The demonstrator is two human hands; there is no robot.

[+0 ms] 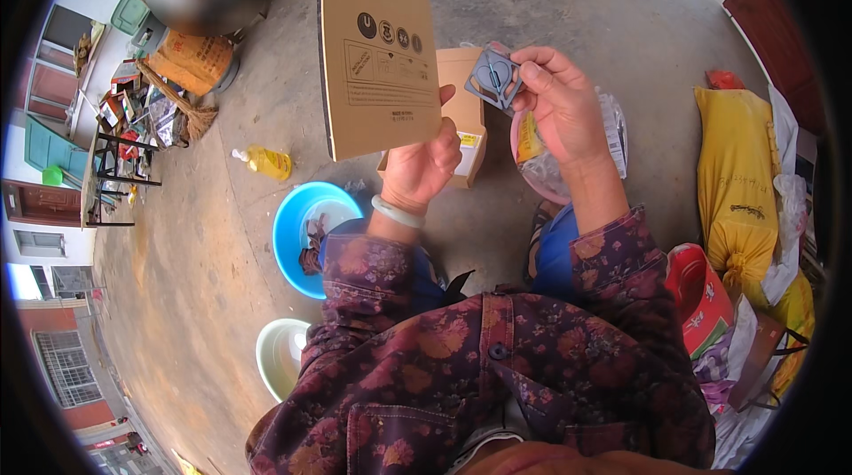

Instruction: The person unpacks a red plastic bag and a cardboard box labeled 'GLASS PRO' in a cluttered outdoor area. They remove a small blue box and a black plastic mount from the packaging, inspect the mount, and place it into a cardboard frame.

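Observation:
My left hand, with a pale bangle at the wrist, grips the lower edge of a flat brown cardboard piece printed with round icons and writing. Between the thumb and fingers of my right hand is a small grey plastic frame with a round centre and a dark slim bar across it. Below and beyond both hands stands an open cardboard box, partly hidden by the cardboard piece. Behind my right wrist is a pink basin holding clear plastic and a yellow packet.
At my left are a blue basin with wet cloth, a pale green basin and a yellow liquid bottle. A broom lies farther off. Tied yellow sacks and a red bag line the right side.

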